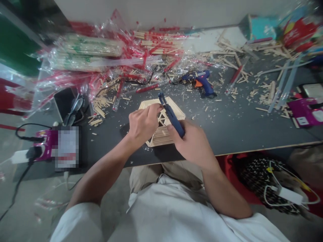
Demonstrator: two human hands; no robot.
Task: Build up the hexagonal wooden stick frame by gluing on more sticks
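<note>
On the dark table in front of me sits a hexagonal frame built of thin wooden sticks [165,133], with stick spokes across its middle. My right hand [194,141] is wrapped round a long blue hand tool with a metal tip [173,117], slanted over the frame; its exact kind is unclear. My left hand [145,122] is closed above the frame's left part, fingertips pinched beside the tool's tip. Whatever those fingertips hold is too small or hidden to name. Beyond the frame lies a blue glue gun [202,80] with an orange trigger.
Bundles of wooden sticks in plastic wrap [93,47] pile up at the back left. Cut stick pieces [101,106] and shavings scatter widely. A phone with a blurred screen [67,148], glasses [74,109] and a purple power strip [46,144] lie left; another purple box [306,112] lies right.
</note>
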